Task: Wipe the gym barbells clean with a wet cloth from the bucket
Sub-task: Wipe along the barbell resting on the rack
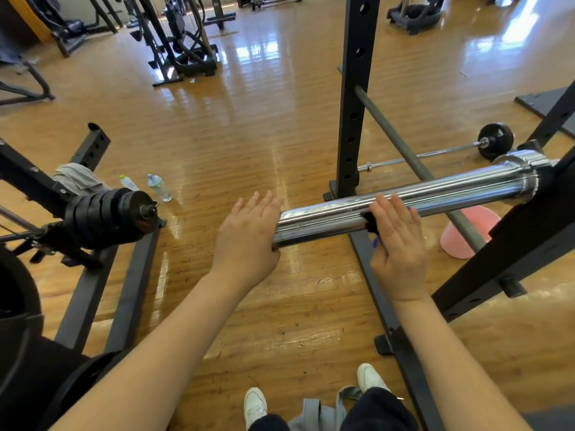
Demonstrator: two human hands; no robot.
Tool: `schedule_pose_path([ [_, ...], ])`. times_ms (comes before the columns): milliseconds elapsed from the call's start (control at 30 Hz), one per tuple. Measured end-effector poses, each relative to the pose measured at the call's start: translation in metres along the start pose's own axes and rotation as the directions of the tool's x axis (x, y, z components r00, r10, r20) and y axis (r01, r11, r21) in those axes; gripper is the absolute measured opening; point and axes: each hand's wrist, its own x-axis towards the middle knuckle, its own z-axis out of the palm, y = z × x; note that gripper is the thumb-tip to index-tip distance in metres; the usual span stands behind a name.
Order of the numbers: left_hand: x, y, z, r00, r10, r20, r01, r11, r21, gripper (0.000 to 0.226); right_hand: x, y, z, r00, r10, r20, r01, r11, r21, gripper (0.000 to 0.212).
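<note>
Fingers, left hand [249, 234]: straight and close together, laid flat over the free end of the barbell sleeve [404, 202]; the palm covers the sleeve's tip.
Far left, loaded bar: stack of black weight plates [105, 217] on a neighbouring rack, with a grey towel [77, 178] draped on the frame just behind the plates.
Floor, left of centre: two plastic bottles [157, 186] standing on the wooden floor [249, 135], near the plate stack and well apart from the hands.
Barbell sleeve: chrome, resting horizontally on the black rack; it runs from the left hand up and right to a collar at the rack arm.
Fingers, right hand [396, 244]: straight and together, pressing a dark cloth [371, 223] down onto the sleeve; only a small dark patch and a blue edge of the cloth show from under the palm.
Rack upright [354, 98]: black perforated post standing behind the sleeve, between the two hands in view.
Bucket [466, 233]: pink, on the floor below and beyond the sleeve, to the right of the right hand, partly hidden by a grey bar; its contents cannot be seen.
Second barbell [451, 150]: thin bar with one black plate, lying on the floor behind the rack.
Bottom edge: white shoes [255, 405] on the floor beneath the arms.
</note>
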Motion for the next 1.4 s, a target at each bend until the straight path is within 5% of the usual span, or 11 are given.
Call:
schedule_pose_path([
  [233,0.006,-0.003,-0.008,0.991,0.006,0.133,-0.006,1.0,0.003,0.081,0.016,0.004,-0.004,0.849,0.432,-0.302,-0.423,0.901,0.1,0.046],
  [433,0.016,-0.005,-0.028,0.946,0.03,0.323,0.009,0.993,-0.119,0.08,0.0,-0.019,0.01,0.99,0.134,-0.037,-0.133,0.991,0.012,0.052],
  [533,0.008,-0.008,-0.019,0.984,0.059,0.171,-0.066,0.997,0.036,0.102,0.004,0.008,-0.008,0.998,0.053,-0.014,-0.054,0.998,-0.032,0.04],
  [600,-0.006,-0.011,-0.002,0.993,0.113,-0.015,-0.109,0.979,0.174,0.112,0.009,0.023,-0.017,0.972,0.204,-0.115,-0.208,0.978,-0.021,0.041],
  [767,-0.012,-0.018,0.035,0.891,0.237,-0.387,-0.124,0.948,0.294,0.083,0.019,0.003,-0.004,0.803,0.507,-0.313,-0.517,0.854,0.057,0.047],
  [933,-0.005,-0.017,0.037,0.865,0.221,-0.451,-0.117,0.962,0.248,0.067,-0.003,-0.026,0.006,0.959,0.276,-0.069,-0.276,0.961,0.012,0.053],
  [1067,-0.005,-0.017,0.033,0.895,0.201,-0.398,-0.129,0.971,0.201,0.075,-0.01,-0.006,-0.004,0.994,0.097,0.052,-0.096,0.995,-0.015,0.05],
  [1200,-0.004,-0.019,0.028,0.933,0.191,-0.306,-0.154,0.978,0.14,0.084,0.004,0.012,-0.012,0.921,0.354,-0.162,-0.364,0.93,-0.039,0.051],
  [1300,0.001,-0.016,0.007,0.985,0.156,-0.076,-0.152,0.987,0.047,0.098,0.007,-0.004,-0.002,0.895,0.385,-0.225,-0.401,0.916,-0.027,0.055],
  [1400,0.013,-0.019,-0.012,0.961,0.099,0.258,-0.065,0.989,-0.134,0.098,-0.001,-0.022,0.01,0.969,0.209,-0.129,-0.215,0.976,-0.036,0.055],
])
